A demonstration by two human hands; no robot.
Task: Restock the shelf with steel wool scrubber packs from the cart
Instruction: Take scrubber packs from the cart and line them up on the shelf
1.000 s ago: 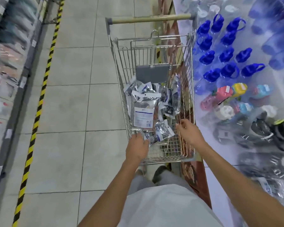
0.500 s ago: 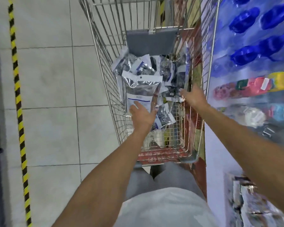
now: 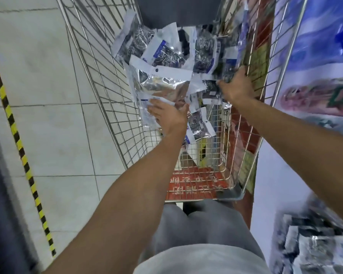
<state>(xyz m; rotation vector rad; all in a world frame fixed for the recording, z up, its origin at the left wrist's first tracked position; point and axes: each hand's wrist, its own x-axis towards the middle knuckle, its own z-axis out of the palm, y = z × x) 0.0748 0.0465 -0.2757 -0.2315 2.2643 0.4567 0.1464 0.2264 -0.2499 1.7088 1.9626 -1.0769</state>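
Pickup step, judged. Scrubber packs (image 3: 166,56) are heaped in the cart (image 3: 99,62) at 12 o'clock. Left hand (image 3: 167,115) is spread flat on a large silver pack (image 3: 160,86); right hand (image 3: 236,88) is clamped on small packs at 1 o'clock. Next: packs to be lifted clear toward the shelf (image 3: 313,244) at 4 o'clock.

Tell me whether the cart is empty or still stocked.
Still stocked: scrubber packs lie heaped in the cart, with both hands among them.

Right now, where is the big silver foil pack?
Head view: the big silver foil pack lies inside the wire cart, towards its left wall, under the left hand.
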